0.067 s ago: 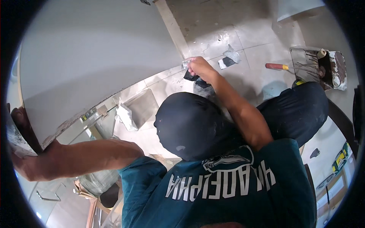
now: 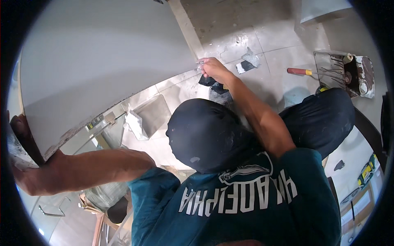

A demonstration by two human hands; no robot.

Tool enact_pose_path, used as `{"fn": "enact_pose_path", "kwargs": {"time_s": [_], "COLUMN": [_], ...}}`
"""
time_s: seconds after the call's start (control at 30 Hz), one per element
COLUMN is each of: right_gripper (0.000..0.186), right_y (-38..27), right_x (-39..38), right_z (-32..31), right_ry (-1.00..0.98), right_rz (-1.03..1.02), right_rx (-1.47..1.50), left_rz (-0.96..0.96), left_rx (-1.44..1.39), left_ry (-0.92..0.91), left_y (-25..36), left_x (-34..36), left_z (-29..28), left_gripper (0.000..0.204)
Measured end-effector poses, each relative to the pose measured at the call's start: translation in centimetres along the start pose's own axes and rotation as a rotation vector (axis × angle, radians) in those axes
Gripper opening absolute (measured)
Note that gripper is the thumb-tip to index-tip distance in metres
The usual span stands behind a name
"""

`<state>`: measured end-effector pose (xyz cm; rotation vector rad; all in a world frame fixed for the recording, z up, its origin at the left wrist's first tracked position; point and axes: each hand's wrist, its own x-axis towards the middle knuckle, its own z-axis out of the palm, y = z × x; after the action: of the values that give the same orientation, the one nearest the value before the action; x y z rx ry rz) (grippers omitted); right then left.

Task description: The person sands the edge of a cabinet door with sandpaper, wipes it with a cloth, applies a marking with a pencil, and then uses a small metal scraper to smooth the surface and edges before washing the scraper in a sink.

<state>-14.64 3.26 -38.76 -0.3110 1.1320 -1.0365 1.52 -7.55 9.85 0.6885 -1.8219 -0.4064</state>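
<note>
A large pale grey panel (image 2: 106, 53) spreads across the upper left, with a narrow cream edge strip (image 2: 186, 28) on its far right side. At the panel's near right corner my right hand (image 2: 214, 70) is closed, pinching a small shiny, whitish piece (image 2: 200, 65) against the edge. The piece's kind is too blurred to tell. At the far left rim my left hand (image 2: 22, 125) is bent round the panel's other end, by a dark flat strip and a white-smeared thing (image 2: 19, 153). What its fingers hold is partly hidden.
Below my right hand stand a grey tub (image 2: 221, 97) and black scraps. A red-handled mixing tool (image 2: 298, 71) reaches into a smeared container (image 2: 364, 76) at right. Torn scraps (image 2: 248, 61) lie on the tiles. A white bag (image 2: 136, 125) sits left of my knee.
My right hand has shifted slightly up and left along the panel's corner, with the small piece still pinched. My left arm has hardly moved.
</note>
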Motion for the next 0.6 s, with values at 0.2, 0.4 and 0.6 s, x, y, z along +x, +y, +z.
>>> {"fn": "enact_pose_path", "kwargs": {"time_s": [0.2, 0.4, 0.6], "right_gripper": [0.031, 0.029, 0.034], "right_y": [-2.1, -1.3, 1.0], "right_x": [-1.7, -0.4, 0.4], "right_z": [1.0, 0.0, -0.6], "right_ry": [-0.002, 0.023, -0.049], "right_rz": [0.088, 0.105, 0.109], "right_rx": [-0.253, -0.095, 0.039], "left_rz": [-0.004, 0.009, 0.039], "left_rx": [0.020, 0.020, 0.039], "left_ry": [0.023, 0.055, 0.099], "left_y": [-0.4, -0.1, 0.8], "left_x": [-0.9, -1.2, -1.4], "left_z": [-0.7, 0.3, 2.4], "left_gripper": [0.025, 0.026, 0.028]}}
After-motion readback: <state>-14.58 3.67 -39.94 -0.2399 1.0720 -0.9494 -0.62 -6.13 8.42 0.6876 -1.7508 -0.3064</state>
